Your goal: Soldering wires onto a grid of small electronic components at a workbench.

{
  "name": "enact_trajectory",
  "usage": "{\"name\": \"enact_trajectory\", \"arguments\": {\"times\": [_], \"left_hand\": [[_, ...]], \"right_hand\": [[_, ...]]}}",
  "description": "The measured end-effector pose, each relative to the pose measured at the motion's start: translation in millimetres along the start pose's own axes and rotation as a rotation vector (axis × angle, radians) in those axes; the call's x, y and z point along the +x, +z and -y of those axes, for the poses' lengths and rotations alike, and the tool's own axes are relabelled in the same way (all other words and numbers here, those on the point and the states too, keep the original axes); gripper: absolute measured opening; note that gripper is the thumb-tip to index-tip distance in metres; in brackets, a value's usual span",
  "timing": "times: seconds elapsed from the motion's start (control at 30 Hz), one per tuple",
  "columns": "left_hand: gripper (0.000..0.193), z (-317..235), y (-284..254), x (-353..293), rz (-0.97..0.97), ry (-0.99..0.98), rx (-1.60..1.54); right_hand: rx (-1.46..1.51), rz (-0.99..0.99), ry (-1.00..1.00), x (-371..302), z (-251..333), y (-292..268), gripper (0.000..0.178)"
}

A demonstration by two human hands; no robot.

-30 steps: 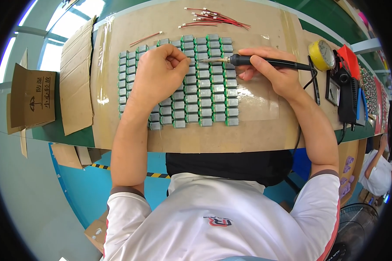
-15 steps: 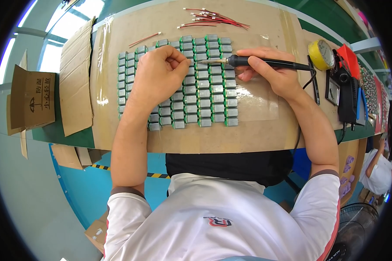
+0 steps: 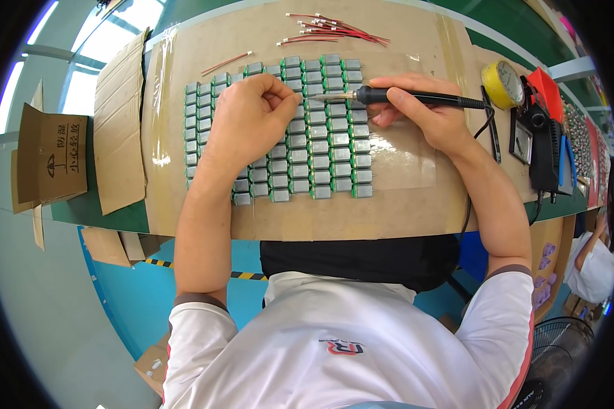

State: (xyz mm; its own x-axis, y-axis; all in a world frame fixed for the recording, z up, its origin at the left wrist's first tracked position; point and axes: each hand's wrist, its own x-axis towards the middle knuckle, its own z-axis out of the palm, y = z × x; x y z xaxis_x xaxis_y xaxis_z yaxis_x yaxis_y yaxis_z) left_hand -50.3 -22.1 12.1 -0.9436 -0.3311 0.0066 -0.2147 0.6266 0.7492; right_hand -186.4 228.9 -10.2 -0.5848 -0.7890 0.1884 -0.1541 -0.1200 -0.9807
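Note:
My right hand [image 3: 423, 112] is wrapped round the black handle of a soldering iron [image 3: 416, 97], whose metal tip points left over the rows of parts. Beneath lie many small grey metal parts with green boards [image 3: 319, 146], packed in columns on the table. My left hand [image 3: 252, 116] hovers over the left columns, thumb and fingertips pinched close to the iron's tip. What sits in that pinch is too small to make out. Part of the rows is hidden under my left hand and forearm.
Red and black wire leads [image 3: 341, 31] lie in a pile at the far side, with a single lead [image 3: 226, 63] nearer. Yellow tape [image 3: 503, 85], a red holder [image 3: 547, 92] and a black device [image 3: 544, 160] stand right. Cardboard boxes [image 3: 54, 153] are left.
My left hand has shifted very slightly to the right, toward the iron's tip. The soldering iron and my right hand stay almost in place.

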Motion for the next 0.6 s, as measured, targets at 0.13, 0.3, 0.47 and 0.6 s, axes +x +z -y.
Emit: {"name": "enact_trajectory", "arguments": {"times": [0.13, 0.3, 0.47, 0.6], "left_hand": [[0.015, -1.4, -0.6, -0.8, 0.013, -0.005, 0.007], [0.015, 2.6, 0.8, 0.3, 0.002, 0.029, -0.005], [0.016, -1.6, 0.8, 0.5, 0.002, 0.025, 0.030], [0.018, 2.5, 0.9, 0.4, -0.009, 0.041, -0.017]], "right_hand": [[-0.008, 0.003, 0.006, -0.1, 0.2, -0.1, 0.023], [0.000, 0.000, 0.005, 0.2, 0.3, 0.1, 0.023], [0.005, 0.000, -0.002, 0.3, -1.0, -0.5, 0.023], [0.008, -0.030, 0.013, -0.8, 2.5, 1.3, 0.023]]}}
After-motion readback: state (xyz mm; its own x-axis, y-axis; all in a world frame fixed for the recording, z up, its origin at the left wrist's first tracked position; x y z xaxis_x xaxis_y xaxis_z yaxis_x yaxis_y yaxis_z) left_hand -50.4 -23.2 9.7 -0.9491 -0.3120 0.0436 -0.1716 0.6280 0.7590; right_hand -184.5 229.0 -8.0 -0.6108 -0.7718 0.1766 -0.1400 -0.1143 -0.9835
